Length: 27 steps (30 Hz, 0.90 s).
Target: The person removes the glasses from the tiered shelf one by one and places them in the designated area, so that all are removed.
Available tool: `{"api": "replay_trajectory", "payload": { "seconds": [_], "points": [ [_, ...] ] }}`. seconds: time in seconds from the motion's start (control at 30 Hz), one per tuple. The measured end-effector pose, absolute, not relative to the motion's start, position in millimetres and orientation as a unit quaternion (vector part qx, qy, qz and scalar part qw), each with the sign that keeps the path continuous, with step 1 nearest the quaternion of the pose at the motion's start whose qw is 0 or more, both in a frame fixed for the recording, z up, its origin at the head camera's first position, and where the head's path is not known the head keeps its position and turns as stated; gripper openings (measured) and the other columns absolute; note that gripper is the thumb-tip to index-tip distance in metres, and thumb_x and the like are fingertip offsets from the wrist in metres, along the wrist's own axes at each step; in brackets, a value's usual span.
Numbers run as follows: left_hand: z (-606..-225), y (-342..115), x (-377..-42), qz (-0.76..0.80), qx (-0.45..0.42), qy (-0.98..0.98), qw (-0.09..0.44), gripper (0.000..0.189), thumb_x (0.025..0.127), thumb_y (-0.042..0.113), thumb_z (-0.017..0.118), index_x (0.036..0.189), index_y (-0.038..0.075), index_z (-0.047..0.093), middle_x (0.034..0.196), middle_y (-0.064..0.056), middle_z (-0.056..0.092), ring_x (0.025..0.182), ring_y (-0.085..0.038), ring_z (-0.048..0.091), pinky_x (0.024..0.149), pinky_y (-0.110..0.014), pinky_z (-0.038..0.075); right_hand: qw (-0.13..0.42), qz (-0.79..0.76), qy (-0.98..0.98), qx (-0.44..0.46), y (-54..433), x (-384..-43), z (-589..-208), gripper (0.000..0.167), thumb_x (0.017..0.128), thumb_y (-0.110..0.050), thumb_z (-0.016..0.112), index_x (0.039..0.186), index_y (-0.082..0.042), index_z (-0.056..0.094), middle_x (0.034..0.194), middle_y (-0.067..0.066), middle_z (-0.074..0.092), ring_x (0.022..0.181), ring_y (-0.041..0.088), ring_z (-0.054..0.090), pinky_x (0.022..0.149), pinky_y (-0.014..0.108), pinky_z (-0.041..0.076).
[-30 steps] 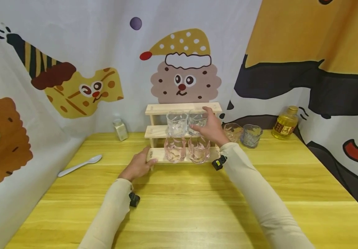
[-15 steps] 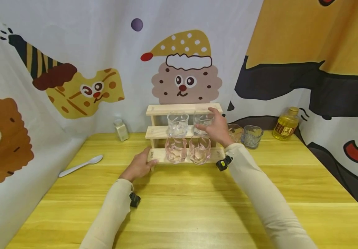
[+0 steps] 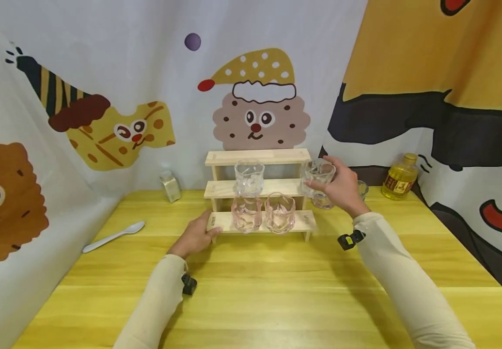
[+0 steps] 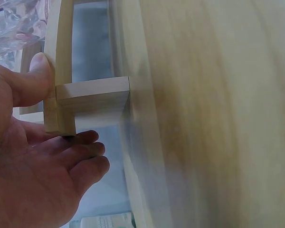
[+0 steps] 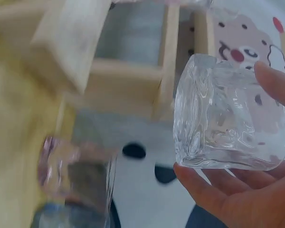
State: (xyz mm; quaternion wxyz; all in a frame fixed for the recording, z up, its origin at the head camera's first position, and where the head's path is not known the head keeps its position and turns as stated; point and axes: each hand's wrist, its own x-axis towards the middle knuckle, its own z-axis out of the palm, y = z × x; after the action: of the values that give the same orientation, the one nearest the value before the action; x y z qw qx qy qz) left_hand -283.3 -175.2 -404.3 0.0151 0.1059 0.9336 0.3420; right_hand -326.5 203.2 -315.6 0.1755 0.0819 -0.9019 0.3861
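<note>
My right hand (image 3: 341,186) grips a clear glass (image 5: 228,118), thumb on one side and fingers on the other. In the head view the glass overlaps the right end of the middle step of a three-step wooden shelf (image 3: 259,156). With the thumb on top and fingers curled beneath, my left hand (image 4: 42,142) holds the left end of the bottom step (image 4: 61,47). Another clear glass (image 3: 249,179) stands on the middle step. Two pink glasses, a left one (image 3: 246,214) and a right one (image 3: 280,213), sit on the bottom step.
Right of the shelf, a pink glass (image 5: 76,171) and a greyish glass (image 5: 61,216) stand partly hidden behind the right hand. An oil bottle (image 3: 400,177) is farther right. A white-capped shaker (image 3: 170,186) and a white spoon (image 3: 113,236) lie left on the wooden table (image 3: 251,291).
My right hand has lifted the clear glass off the middle step and carried it right, past the shelf's end. The left hand stays on the bottom step.
</note>
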Motion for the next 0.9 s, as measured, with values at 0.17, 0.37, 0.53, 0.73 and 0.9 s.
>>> {"api": "replay_trajectory", "payload": {
  "seconds": [0.17, 0.37, 0.53, 0.73, 0.9],
  "points": [
    [-406, -177, -283, 0.342, 0.102, 0.934, 0.019, 0.067, 0.104, 0.022, 0.057, 0.157, -0.002, 0.025, 0.148, -0.03, 0.049, 0.136, -0.045, 0.049, 0.112, -0.057, 0.04, 0.173, 0.363, -0.912, 0.079, 233, -315, -320, 0.088, 0.085, -0.041, 0.08, 0.156, -0.013, 0.036, 0.13, 0.02, 0.061, 0.068, 0.026, 0.049, 0.061, 0.039, 0.043],
    [-406, -177, -285, 0.347, 0.106, 0.932, 0.028, 0.068, 0.104, 0.023, 0.055, 0.158, -0.002, 0.021, 0.152, -0.03, 0.044, 0.14, -0.045, 0.045, 0.115, -0.058, 0.038, 0.164, 0.364, -0.915, 0.063, 268, -305, -331, 0.092, 0.086, -0.044, 0.079, 0.158, -0.011, 0.032, 0.147, 0.023, 0.052, 0.119, 0.048, 0.052, 0.094, 0.063, 0.045],
    [-407, -178, -285, 0.341, 0.102, 0.934, 0.025, 0.069, 0.104, 0.023, 0.055, 0.158, -0.003, 0.021, 0.152, -0.031, 0.044, 0.139, -0.046, 0.045, 0.114, -0.057, 0.039, 0.143, 0.378, -0.914, 0.038, 293, -303, -344, 0.095, 0.086, -0.046, 0.078, 0.159, -0.01, 0.029, 0.151, 0.025, 0.046, 0.133, 0.053, 0.042, 0.104, 0.067, 0.039],
    [-407, -178, -284, 0.341, 0.099, 0.934, 0.026, 0.068, 0.104, 0.022, 0.055, 0.158, -0.004, 0.021, 0.151, -0.032, 0.044, 0.138, -0.046, 0.046, 0.113, -0.058, 0.039, 0.112, 0.391, -0.913, 0.007, 318, -300, -362, 0.099, 0.089, -0.052, 0.072, 0.161, -0.008, 0.02, 0.151, 0.028, 0.045, 0.132, 0.052, 0.041, 0.096, 0.063, 0.044],
    [-406, -176, -285, 0.34, 0.103, 0.934, 0.028, 0.068, 0.105, 0.023, 0.054, 0.158, -0.002, 0.02, 0.152, -0.031, 0.043, 0.14, -0.046, 0.044, 0.115, -0.057, 0.038, 0.103, 0.391, -0.915, -0.005, 337, -298, -376, 0.098, 0.091, -0.049, 0.071, 0.161, -0.006, 0.017, 0.148, 0.03, 0.048, 0.12, 0.045, 0.049, 0.077, 0.036, 0.05]
  ]
}}
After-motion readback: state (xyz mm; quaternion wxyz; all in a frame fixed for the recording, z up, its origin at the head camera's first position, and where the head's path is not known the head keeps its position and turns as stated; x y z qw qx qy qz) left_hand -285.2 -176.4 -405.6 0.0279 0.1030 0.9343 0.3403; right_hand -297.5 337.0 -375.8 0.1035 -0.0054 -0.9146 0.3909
